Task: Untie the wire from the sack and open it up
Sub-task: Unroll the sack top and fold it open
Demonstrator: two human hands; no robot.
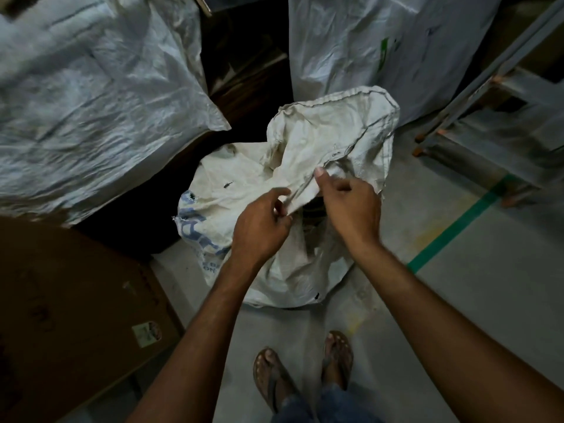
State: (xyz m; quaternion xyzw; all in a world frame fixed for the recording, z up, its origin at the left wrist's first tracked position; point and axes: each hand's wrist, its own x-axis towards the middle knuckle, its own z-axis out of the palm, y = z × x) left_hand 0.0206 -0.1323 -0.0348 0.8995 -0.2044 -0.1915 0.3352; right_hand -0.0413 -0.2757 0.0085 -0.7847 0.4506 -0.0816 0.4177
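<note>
A dirty white woven sack [244,190] with blue print stands on the floor in front of my feet. Its top flap spreads up and to the right, with a dark stitched hem along the edge. My left hand [261,227] pinches the hem at the near side of the mouth. My right hand [348,206] grips the same hem a little further right, thumb pointing up. A dark gap shows in the mouth between my hands. I see no wire.
Two big white sacks [91,96] [381,47] stand behind, left and right. A brown cardboard box [70,300] sits at lower left. A metal frame [488,96] stands at right, with green floor tape [451,230] beside it. My sandalled feet [305,374] are below.
</note>
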